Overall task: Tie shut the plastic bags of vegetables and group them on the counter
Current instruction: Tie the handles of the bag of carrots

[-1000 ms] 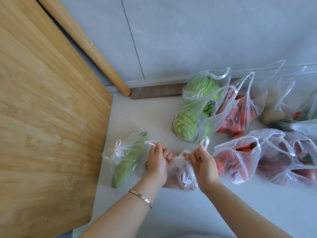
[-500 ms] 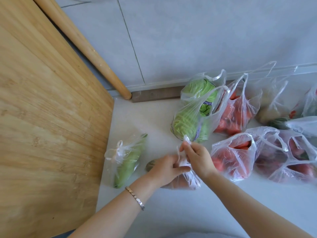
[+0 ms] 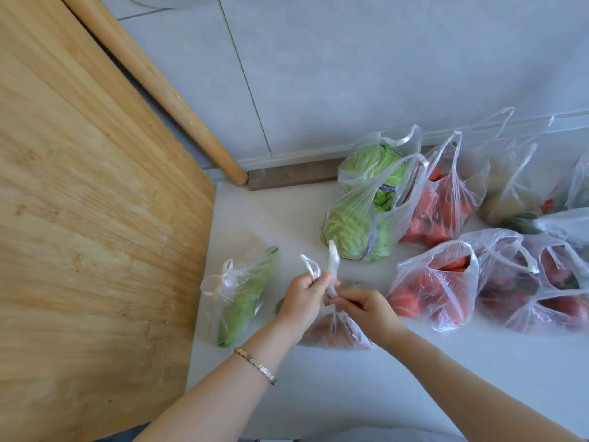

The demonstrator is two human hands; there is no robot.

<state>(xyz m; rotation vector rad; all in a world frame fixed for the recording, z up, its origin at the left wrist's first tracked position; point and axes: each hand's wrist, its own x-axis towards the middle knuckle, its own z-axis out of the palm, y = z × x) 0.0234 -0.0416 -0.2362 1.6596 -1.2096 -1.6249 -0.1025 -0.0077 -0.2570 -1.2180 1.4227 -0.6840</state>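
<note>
A small clear bag of brownish vegetables (image 3: 334,333) lies on the white counter (image 3: 318,393) under my hands. My left hand (image 3: 302,298) pinches one of its handle loops, which sticks up. My right hand (image 3: 366,306) pinches the other handle, crossed against the first. To the left lies a knotted bag with a green vegetable (image 3: 239,298). Behind stand an open bag of cabbages (image 3: 366,212) and a bag of tomatoes (image 3: 436,212). To the right, another open tomato bag (image 3: 433,288) sits close to my right hand.
A large wooden board (image 3: 95,218) covers the left side, with a rolling pin (image 3: 153,87) leaning on the tiled wall. More open bags of red and dark vegetables (image 3: 541,282) crowd the right edge. A dark wooden strip (image 3: 287,177) lies at the wall's foot.
My hands have come together and lifted the bag's two handles, crossing them above the bag. The view has dropped slightly; the other bags have not moved.
</note>
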